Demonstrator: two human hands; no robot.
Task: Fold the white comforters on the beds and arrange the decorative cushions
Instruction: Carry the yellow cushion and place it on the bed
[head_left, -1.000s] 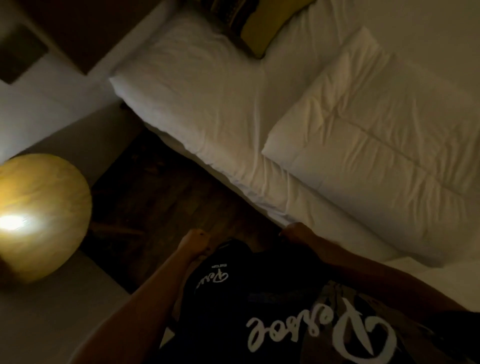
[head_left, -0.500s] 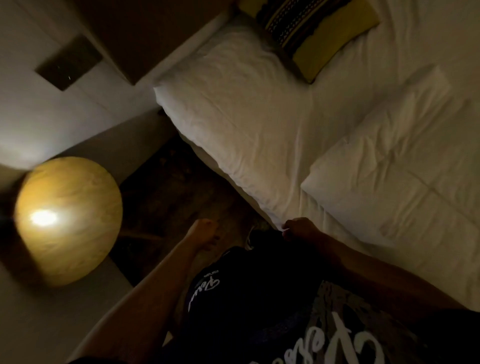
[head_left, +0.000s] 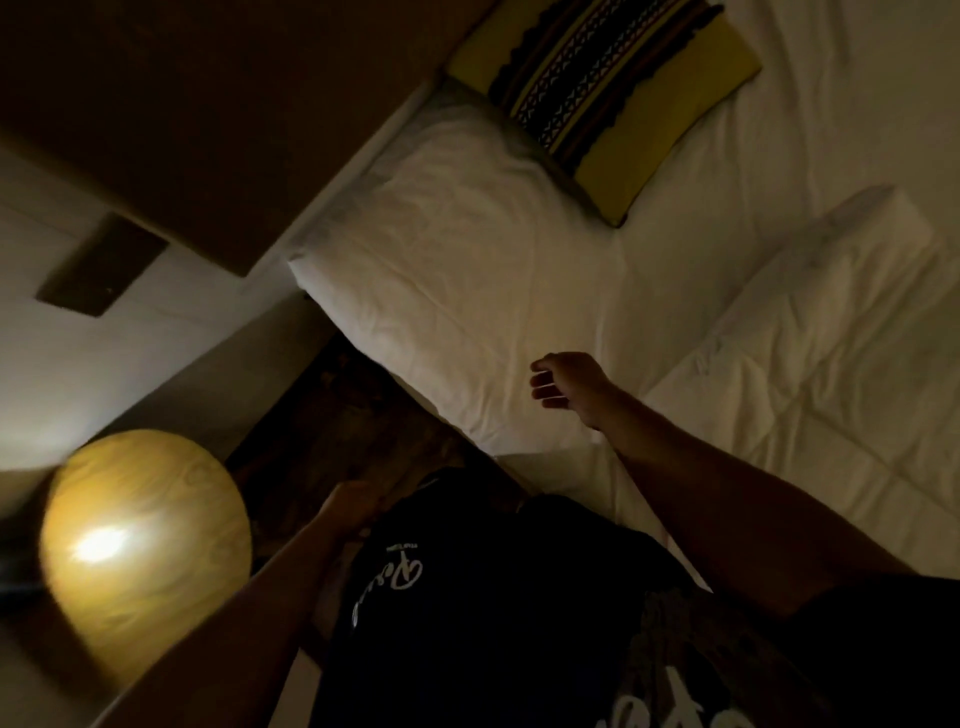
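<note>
— Hands? Right hand (head_left: 566, 385) hovers over the white pillow (head_left: 467, 312), fingers loosely curled, holding nothing. Left hand (head_left: 350, 506) hangs low, blurred; can't tell its grip.

— Comforter (head_left: 810, 374)? Folded, right. Striped cushion (head_left: 602, 88) lies beyond the pillow.

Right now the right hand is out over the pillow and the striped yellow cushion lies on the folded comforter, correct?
Not quite. The head view shows the cushion on the pillow, apart from the folded comforter. The right hand is over the pillow.
</note>
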